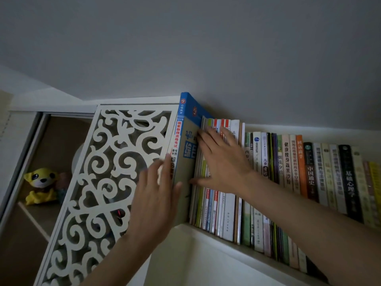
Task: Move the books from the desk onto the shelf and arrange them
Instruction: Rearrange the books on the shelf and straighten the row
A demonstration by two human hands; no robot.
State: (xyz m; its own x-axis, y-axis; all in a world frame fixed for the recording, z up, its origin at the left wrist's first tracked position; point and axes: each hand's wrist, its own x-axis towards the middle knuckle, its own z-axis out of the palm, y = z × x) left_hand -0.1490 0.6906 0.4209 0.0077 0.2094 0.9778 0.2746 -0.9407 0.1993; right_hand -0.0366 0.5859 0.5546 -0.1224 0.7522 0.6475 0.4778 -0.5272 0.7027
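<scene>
Flanking the blue book [186, 153]: fretwork panel [107, 178], shelved books [288, 182].

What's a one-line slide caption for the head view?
Both hands, left and right, press the tall blue book into the shelved row beside the fretwork panel.

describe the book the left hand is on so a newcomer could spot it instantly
Find the white carved lattice panel at the shelf's left end. The big blue book stands right against it, left hand on its spine. It is far taller than its neighbours.
</scene>
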